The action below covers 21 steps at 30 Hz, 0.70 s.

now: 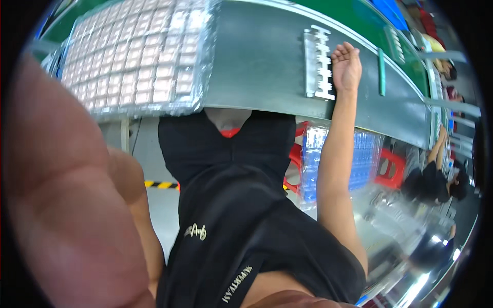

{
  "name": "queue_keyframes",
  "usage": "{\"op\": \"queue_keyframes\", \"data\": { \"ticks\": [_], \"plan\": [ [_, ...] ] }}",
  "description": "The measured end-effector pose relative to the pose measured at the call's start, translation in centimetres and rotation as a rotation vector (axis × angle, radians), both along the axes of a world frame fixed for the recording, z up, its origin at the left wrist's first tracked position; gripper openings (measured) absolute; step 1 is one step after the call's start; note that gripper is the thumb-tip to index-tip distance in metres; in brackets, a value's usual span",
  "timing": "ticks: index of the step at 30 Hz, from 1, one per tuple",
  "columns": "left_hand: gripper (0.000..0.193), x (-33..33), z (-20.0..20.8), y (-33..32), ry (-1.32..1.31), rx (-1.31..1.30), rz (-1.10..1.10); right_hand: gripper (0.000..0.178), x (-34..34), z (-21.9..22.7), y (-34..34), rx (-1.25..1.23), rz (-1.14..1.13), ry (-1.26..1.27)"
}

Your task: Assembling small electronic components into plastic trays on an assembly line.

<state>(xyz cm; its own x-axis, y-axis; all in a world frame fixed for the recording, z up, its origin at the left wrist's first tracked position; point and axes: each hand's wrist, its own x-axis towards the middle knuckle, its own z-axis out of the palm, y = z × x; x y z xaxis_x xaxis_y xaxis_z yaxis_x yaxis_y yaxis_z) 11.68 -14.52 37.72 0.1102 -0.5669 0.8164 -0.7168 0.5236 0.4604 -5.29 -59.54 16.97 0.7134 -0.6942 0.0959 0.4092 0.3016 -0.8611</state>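
Note:
My left hand (77,205) is raised very close to the camera at the left. It looks large and blurred, and its fingertips cannot be made out. On the dark table, toward the right, lies my right hand (347,72), palm turned up and fingers loosely bent, with nothing visible in it. Just left of its fingers is a narrow silver metal fixture (309,64) with a row of white toothed pieces (322,61) along its side. A clear plastic tray (204,92), divided into many cells with pale pinkish pieces, covers the table's left part.
A thin green bar (381,72) lies to the right of my right hand. Below the table edge are a plastic-wrapped stack of blue trays (364,159) and a red stool (393,168). A co-worker (436,177) in dark clothes is at the far right.

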Motion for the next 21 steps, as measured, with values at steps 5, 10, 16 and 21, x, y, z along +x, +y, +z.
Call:
{"op": "queue_keyframes", "data": {
  "ticks": [5, 10, 16, 21],
  "plan": [
    [0.026, 1.2, 0.0, -1.3, 0.052, -0.02, -0.127, 0.033, -1.9, 12.5, 5.4, -0.676, -0.187, -0.231],
    [0.021, 1.8, 0.5, 0.3, 0.168, 0.102, -0.25, 0.054, -2.7, 23.0, 15.4, -1.403, 0.083, -0.335],
    [0.014, 0.7, 0.5, 0.7, 0.24, 0.041, -0.278, 0.049, -3.9, 24.9, 13.2, -1.48, -0.056, -0.34],
    [0.011, 2.1, 0.5, 0.4, 0.283, -0.034, -0.369, 0.045, -3.0, 26.4, 12.3, -1.579, -0.226, -0.32]
  ]
}}
